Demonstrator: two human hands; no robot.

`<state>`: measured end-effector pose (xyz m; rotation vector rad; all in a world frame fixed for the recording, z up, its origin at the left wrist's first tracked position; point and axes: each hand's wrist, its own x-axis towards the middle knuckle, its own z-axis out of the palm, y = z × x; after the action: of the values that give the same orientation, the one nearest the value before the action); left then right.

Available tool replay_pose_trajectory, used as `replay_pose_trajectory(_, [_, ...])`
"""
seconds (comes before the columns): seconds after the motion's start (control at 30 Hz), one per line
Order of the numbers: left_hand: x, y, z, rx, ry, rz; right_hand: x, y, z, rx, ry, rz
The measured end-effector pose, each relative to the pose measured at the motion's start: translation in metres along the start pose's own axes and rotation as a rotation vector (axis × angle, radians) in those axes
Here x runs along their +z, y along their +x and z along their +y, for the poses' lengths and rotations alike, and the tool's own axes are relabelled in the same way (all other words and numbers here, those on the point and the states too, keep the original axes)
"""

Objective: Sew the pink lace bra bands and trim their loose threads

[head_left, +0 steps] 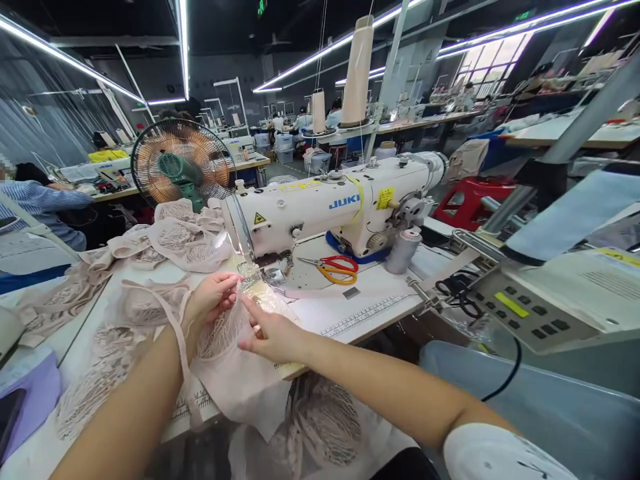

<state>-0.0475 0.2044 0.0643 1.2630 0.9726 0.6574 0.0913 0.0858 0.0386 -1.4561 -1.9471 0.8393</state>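
A white JUKI sewing machine point(300, 203) stands before me, its needle area just beyond my fingers. My left hand point(215, 297) pinches the edge of a pale pink lace garment piece point(245, 387) close to the presser foot. My right hand point(273, 333) is on the same piece from the right, index finger and thumb closed on its edge. The fabric hangs over the table's front edge, and a beige strap loops over my left forearm. Scissors with red and orange handles point(340, 270) lie under the machine arm, and a grey thread cone point(403, 252) stands to their right.
More lace pieces point(175, 233) are heaped on the left of the table. Behind them stands a fan point(183, 167). A control box point(540, 307) and a clear plastic bin point(530, 400) are at my right. Tall thread cones point(357, 73) rise behind the machine. Other people sit further back.
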Motion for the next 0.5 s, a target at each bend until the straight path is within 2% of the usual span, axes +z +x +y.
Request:
replay_pose_trajectory(0.1, [0.008, 0.016, -0.007, -0.059, -0.009, -0.012, 0.013, 0.004, 0.010, 0.021, -0.039, 0.042])
replay_pose_trajectory(0.2, [0.000, 0.030, -0.004, -0.100, -0.027, 0.021, 0.003, 0.007, 0.017, 0.131, -0.107, 0.084])
replay_pose_trajectory(0.3, [-0.024, 0.038, 0.008, -0.139, -0.036, 0.074, -0.014, 0.008, 0.027, 0.218, -0.178, 0.065])
replay_pose_trajectory(0.4, [-0.053, 0.039, 0.026, -0.176, -0.011, 0.108, -0.021, 0.010, 0.033, 0.258, -0.236, 0.021])
replay_pose_trajectory(0.5, [-0.074, 0.036, 0.049, -0.092, 0.041, 0.224, -0.020, 0.012, 0.034, 0.269, -0.274, -0.016])
